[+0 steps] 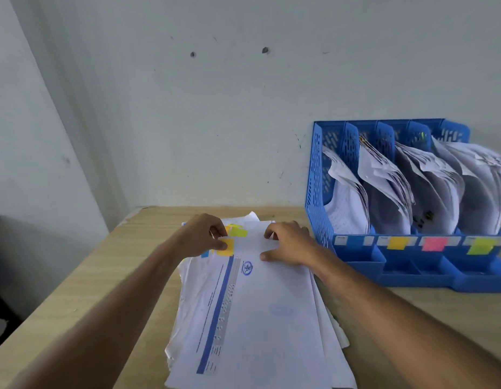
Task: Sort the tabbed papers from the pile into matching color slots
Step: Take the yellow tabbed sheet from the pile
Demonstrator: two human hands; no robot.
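At frame centre, the left hand (204,234) pinches the top sheet's orange tab (226,246) to read it; the right hand (288,242), fingers spread, steadies the pile (252,318).

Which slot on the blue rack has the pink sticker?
The third slot from the left on the blue rack. Its front carries the pink sticker; its neighbours carry an orange sticker and a yellow-green sticker.

Soft, even daylight, faint shadows beside the blue file rack (406,192), mild wide-angle bending and blur toward edges.
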